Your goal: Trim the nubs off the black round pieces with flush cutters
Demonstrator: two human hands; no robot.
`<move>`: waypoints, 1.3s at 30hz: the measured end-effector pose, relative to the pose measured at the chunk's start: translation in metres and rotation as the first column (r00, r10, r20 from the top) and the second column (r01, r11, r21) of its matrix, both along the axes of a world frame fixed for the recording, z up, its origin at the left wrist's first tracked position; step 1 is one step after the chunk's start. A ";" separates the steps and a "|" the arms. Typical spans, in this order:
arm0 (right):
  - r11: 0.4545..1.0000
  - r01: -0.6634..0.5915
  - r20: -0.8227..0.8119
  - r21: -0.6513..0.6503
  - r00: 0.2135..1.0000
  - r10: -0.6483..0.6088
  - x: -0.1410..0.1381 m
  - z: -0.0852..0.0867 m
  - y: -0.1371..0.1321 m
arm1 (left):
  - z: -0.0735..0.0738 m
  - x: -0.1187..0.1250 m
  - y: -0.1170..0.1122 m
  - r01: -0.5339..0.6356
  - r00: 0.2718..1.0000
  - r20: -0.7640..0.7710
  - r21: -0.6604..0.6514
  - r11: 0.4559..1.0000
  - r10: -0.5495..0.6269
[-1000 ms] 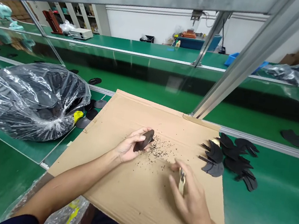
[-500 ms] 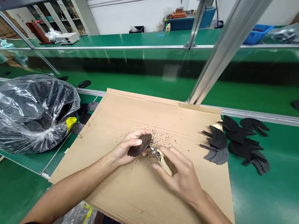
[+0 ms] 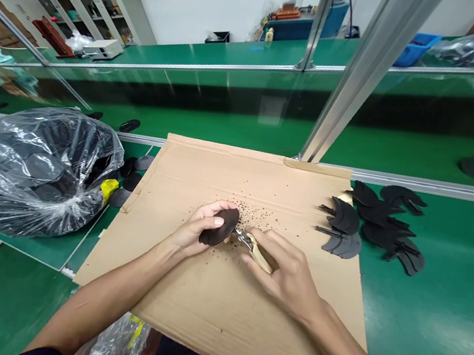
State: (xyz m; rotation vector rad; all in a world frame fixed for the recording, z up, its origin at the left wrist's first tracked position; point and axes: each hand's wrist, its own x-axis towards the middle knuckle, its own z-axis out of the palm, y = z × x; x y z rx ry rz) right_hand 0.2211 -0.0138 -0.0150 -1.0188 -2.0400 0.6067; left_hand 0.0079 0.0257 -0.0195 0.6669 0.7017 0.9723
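My left hand (image 3: 197, 226) is closed around a dark, rounded flat part (image 3: 221, 226), thumb on its top face. In my right hand (image 3: 284, 262) is a pair of cutting pliers (image 3: 256, 253) with pale wrapped handles, its metal jaws touching or very near the part's right edge. Whether the jaws are closed on the edge is too small to tell. Under both hands lies a cardboard sheet (image 3: 218, 305), strewn with small dark crumbs (image 3: 253, 214) around the part and the pliers.
Several black curved parts with thin stems (image 3: 384, 220) lie at the right, some on the cardboard's edge. On the left sits a clear plastic bag (image 3: 37, 171) of dark parts, with loose ones beside it. A metal post (image 3: 358, 83) rises behind the cardboard.
The view has shifted slightly. The dark part has tilted so more of its flat face shows, and the pliers stay at its edge.
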 end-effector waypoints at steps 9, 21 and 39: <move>0.997 -0.003 -0.091 -0.074 0.996 -0.004 -0.002 0.002 -0.001 | 0.004 0.006 -0.005 -0.005 1.000 0.007 -0.075 0.997 0.006; 0.789 -0.146 -0.497 -0.597 0.839 -0.221 0.008 0.000 0.009 | 0.005 0.002 -0.006 -0.127 0.992 -0.041 -0.097 0.987 0.123; 0.871 -0.107 -0.362 -0.480 0.928 -0.086 0.008 -0.005 0.005 | 0.011 0.000 -0.004 -0.148 0.989 -0.022 -0.106 0.983 0.147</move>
